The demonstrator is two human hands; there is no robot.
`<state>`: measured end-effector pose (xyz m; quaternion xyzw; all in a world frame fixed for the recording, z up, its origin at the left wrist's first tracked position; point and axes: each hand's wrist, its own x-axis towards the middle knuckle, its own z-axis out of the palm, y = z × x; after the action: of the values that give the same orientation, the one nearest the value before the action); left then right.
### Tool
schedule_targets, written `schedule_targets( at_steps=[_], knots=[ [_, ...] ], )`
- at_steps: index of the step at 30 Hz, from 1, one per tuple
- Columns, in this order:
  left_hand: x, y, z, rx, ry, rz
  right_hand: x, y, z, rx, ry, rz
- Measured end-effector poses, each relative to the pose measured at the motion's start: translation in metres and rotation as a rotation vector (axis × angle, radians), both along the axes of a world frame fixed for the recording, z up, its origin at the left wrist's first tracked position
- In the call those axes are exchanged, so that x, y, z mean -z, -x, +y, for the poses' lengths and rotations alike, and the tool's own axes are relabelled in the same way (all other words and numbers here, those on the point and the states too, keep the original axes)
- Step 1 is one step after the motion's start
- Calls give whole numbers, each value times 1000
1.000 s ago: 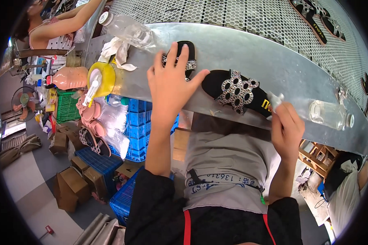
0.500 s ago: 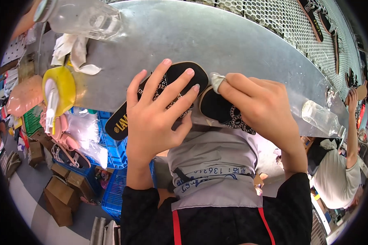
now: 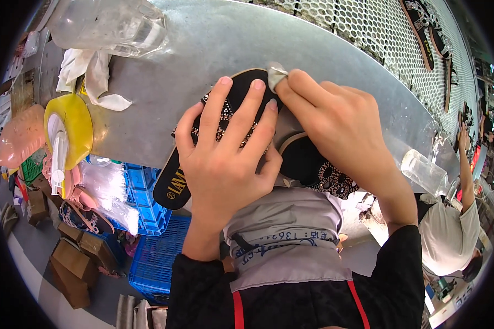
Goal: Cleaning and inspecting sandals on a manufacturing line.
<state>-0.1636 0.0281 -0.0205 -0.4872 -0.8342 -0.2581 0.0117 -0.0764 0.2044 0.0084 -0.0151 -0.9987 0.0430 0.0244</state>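
Note:
A black sandal [image 3: 170, 186] with rhinestone-studded straps and gold lettering on its insole lies at the near edge of the metal table. My left hand [image 3: 219, 159] lies over its straps, fingers spread across the top and thumb bent at the near side, holding it. A small pale cloth [image 3: 276, 77] is pinched over the fingertip of my right hand [image 3: 340, 118]. That cloth touches the far right rim of the sandal's rounded end. Below my right hand rests a second black sandal [image 3: 299, 159], its studded strap partly covered by my wrist.
A clear bottle [image 3: 110, 24] and white cloth strips [image 3: 96, 77] are at the left. Beside them hangs a yellow tape roll [image 3: 85, 131]. Blue crates [image 3: 153, 263] stand below. Another bottle [image 3: 425, 171] lies right, near a co-worker [image 3: 450, 236]. Beyond runs a mesh conveyor [image 3: 379, 38] carrying sandals.
My right hand with the cloth has moved from the second sandal's rim to the first sandal's far end. The first sandal has shifted slightly in my left hand's hold.

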Motion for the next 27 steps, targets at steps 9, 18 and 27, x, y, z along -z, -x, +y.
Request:
schedule_targets(
  at_steps=[9, 18, 27],
  knots=[
    [3, -2, 2, 0, -8, 21, -1, -11, 4, -58, 20, -15],
    [8, -5, 4, -9, -54, 57, 0, -9, 3, -64, 68, -21],
    [7, -3, 3, -18, -60, 56, -2, -8, -2, -6, 134, -37]
  ],
)
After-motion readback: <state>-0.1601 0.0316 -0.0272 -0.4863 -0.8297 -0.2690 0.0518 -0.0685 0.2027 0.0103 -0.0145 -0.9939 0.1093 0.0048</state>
